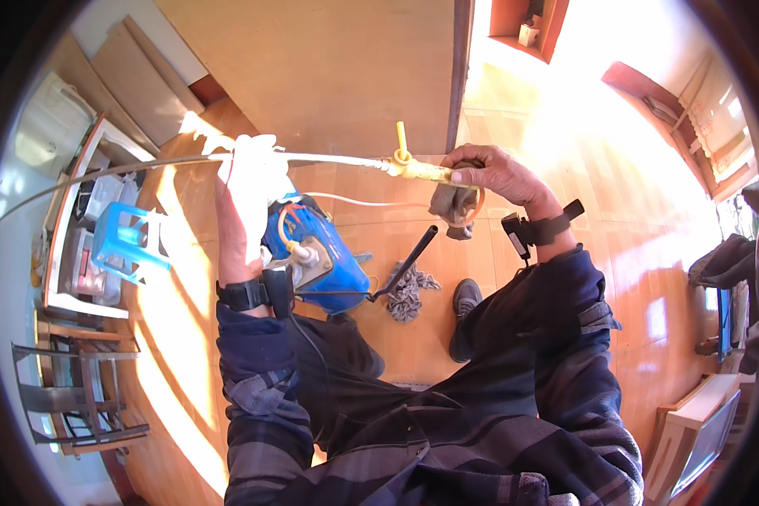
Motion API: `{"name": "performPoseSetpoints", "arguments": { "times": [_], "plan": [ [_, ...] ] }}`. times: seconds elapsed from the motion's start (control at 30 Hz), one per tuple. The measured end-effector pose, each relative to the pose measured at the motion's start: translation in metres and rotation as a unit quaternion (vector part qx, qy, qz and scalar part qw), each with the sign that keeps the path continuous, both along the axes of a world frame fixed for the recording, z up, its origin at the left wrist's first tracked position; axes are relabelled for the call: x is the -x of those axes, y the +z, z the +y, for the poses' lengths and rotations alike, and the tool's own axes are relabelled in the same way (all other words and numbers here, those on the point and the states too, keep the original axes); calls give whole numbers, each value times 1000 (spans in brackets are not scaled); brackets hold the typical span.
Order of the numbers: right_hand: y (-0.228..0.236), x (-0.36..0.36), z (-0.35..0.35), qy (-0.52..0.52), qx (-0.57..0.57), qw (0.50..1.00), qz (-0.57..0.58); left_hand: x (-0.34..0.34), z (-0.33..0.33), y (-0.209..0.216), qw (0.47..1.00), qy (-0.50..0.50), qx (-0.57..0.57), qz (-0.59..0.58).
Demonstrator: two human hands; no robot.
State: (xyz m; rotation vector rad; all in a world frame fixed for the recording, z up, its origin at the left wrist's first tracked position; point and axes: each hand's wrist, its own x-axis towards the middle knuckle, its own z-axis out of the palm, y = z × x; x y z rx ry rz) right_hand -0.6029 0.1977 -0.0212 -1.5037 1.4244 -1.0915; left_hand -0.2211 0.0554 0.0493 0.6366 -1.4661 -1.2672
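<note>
A long thin spray wand (333,158) lies across in front of me, pale near its handle and darker toward the far left. Strong light washes out my left hand (257,173), which is closed around the wand; I cannot tell if there is white cloth in it too. My right hand (499,177) grips the wand's yellow handle (422,169), which has an upright yellow lever. A grey-brown cloth (455,207) hangs under those fingers. From the handle a thin hose (367,202) runs toward a blue sprayer tank (333,249) on the floor below my left hand.
A black pump lever (409,257) sticks out from the tank, near a crumpled grey rag (406,295) and my shoe (465,299). To the left are a blue plastic stool (126,240), a shelf (88,228) and a dark chair (76,396). A large tan panel (337,76) stands ahead.
</note>
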Motion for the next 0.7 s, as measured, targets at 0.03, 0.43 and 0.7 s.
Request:
{"name": "performPoseSetpoints", "arguments": {
  "times": [0.03, 0.43, 0.7],
  "plan": [
    [-4, 6, 1, -50, 5, 998, -46, 3, -4, -4, 999, 21, -44, -17],
    [31, -52, 2, -169, 264, 944, 106, 26, -22, -60, 986, -10, -161, 35],
    [19, -60, 4, -136, 290, 930, 180, 18, -9, -48, 993, 5, -122, 2]
  ]
}}
